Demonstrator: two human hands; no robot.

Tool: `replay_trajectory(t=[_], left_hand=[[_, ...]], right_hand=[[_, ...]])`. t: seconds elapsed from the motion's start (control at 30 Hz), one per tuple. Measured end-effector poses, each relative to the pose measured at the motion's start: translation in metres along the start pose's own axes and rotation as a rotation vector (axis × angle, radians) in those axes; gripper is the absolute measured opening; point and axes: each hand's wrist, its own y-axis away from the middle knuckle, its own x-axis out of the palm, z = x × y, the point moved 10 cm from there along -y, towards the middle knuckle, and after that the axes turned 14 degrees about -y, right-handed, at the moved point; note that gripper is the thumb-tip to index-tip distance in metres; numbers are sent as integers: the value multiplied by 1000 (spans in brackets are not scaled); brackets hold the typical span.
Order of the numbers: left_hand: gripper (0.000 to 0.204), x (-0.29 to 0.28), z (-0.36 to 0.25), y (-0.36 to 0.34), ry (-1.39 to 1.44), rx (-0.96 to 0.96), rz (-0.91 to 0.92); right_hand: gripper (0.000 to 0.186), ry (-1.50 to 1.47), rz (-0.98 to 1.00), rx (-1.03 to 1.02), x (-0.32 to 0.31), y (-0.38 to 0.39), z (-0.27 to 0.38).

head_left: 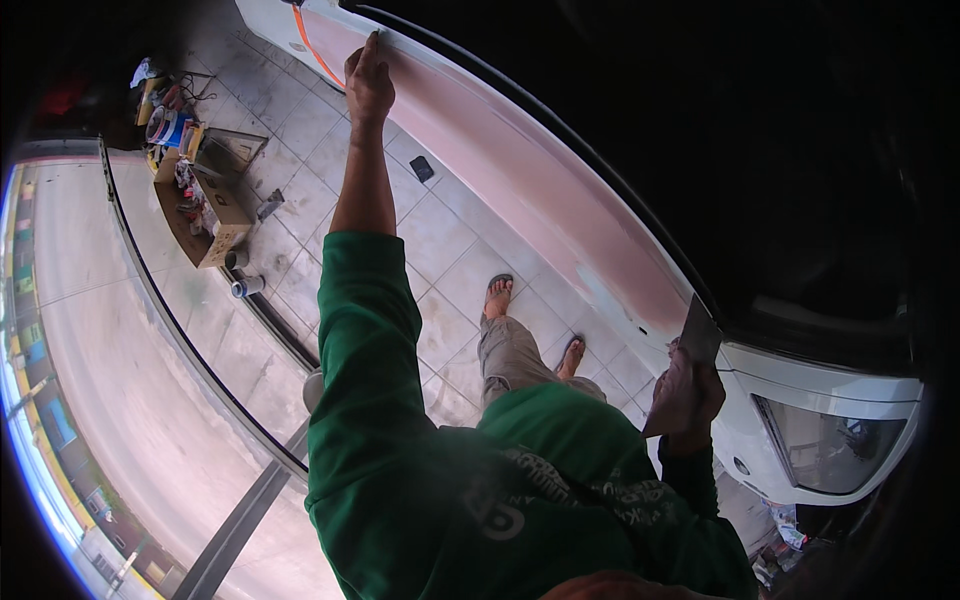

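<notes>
My left hand [370,88] is stretched far forward, its index finger extended against the upper edge of a car's side panel [520,195]. The other fingers are curled and hold nothing that I can see. The panel is white, with a long pinkish, matt patch along it. My right hand [708,392], close to my body at the right, is closed around a dark grey sheet [700,335] that looks like sandpaper. The sheet stands beside the panel's near end; whether it touches is unclear.
An orange hose [316,50] hangs by the panel's far end. A small flat black object [422,168] lies on the tiled floor [430,240]. At the left are a cardboard box [228,215] of clutter, a blue bucket [170,128] and a can [247,287]. A white car bumper [830,390] sits right.
</notes>
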Motion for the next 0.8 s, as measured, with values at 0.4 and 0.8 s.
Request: replay_trajectory(t=[0.4, 0.8], left_hand=[[80, -27, -208, 171, 78, 2, -2], [70, -63, -382, 313, 64, 41, -2]], right_hand=[[72, 74, 100, 139, -43, 21, 44], [57, -98, 287, 145, -145, 90, 122]])
